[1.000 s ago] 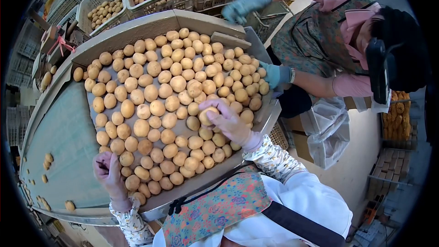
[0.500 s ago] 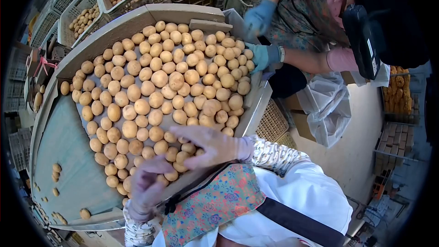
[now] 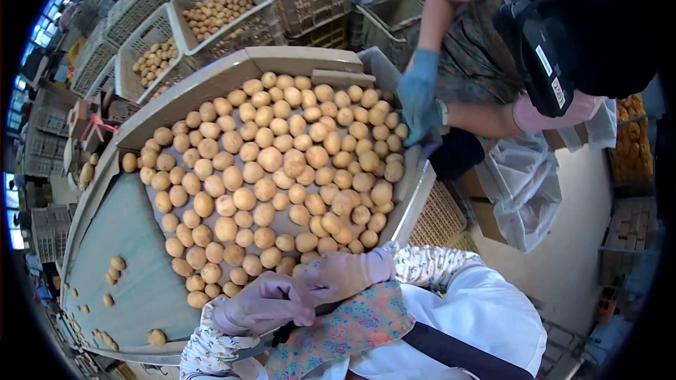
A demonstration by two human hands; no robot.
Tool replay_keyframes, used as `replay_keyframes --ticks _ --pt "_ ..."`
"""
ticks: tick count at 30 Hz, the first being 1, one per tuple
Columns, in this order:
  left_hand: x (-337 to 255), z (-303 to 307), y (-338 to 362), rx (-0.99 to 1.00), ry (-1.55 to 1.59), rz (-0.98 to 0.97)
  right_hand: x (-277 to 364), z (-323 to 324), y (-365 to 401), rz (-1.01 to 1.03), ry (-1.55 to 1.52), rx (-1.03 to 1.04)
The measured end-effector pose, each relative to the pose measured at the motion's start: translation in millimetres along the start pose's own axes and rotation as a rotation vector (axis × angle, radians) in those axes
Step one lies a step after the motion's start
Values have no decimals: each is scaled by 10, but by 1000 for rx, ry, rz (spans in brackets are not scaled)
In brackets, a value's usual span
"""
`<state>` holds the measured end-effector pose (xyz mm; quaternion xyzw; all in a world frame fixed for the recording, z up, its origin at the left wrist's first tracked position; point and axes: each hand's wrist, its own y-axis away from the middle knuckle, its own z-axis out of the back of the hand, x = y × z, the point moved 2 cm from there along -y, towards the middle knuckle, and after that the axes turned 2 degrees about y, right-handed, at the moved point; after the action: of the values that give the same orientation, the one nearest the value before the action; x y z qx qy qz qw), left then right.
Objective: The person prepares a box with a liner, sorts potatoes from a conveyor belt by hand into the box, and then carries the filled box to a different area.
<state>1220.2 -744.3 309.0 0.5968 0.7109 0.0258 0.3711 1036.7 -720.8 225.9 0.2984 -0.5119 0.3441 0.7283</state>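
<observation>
My left hand (image 3: 271,304) and my right hand (image 3: 339,276), both in pale lilac gloves, meet in front of the flowered apron (image 3: 345,324), at the near edge of the sorting table. Their fingers are curled and overlap each other. Whether anything lies between them is hidden. Just beyond my hands, many round, yellow-brown potatoes (image 3: 264,190) spread over the table surface. Several of them lie close to my knuckles, though I cannot see any in my grasp.
A co-worker's blue-gloved hands (image 3: 420,102) are at the table's far right corner. Crates of potatoes (image 3: 215,14) stand behind the raised table rim (image 3: 190,81). On the left, a green belt (image 3: 123,239) carries scattered potatoes. A clear plastic bag (image 3: 524,190) lines a carton at right.
My hands have drawn back from over the potatoes and come together near my apron. The co-worker's hands have come together at the table corner. The view has shifted, showing more crates.
</observation>
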Motion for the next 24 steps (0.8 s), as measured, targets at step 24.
replay_keyframes --ticks 24 --pt "59 111 -269 271 -250 26 -332 -312 -158 36 -337 108"
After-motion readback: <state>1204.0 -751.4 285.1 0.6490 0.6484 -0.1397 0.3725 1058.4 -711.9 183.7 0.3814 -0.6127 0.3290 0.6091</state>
